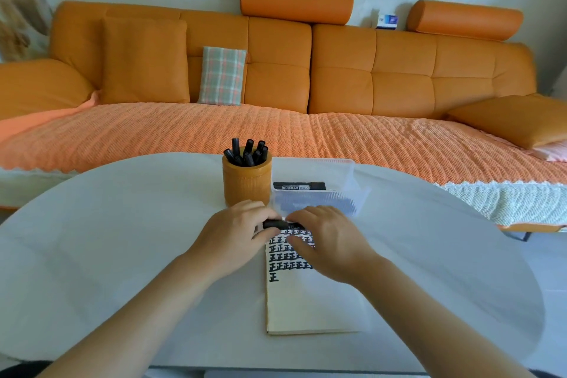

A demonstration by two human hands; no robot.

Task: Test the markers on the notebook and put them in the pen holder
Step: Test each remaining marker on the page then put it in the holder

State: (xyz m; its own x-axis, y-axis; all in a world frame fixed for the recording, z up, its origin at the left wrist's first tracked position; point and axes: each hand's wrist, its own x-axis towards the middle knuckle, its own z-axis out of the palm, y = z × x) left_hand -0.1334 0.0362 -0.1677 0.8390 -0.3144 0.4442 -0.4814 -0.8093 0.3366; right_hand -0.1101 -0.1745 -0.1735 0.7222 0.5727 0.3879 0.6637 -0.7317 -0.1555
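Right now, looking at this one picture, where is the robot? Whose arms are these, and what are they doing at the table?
There is no machine here. A person wears a camera on the head, so you look down along their own arms. The left hand and right hand each grip one end of a black marker over the top of a notebook that bears rows of black test marks. Behind it on the white table stand an orange pen holder with several black markers in it and a clear plastic box. Whether the cap is going on or coming off, I cannot tell.
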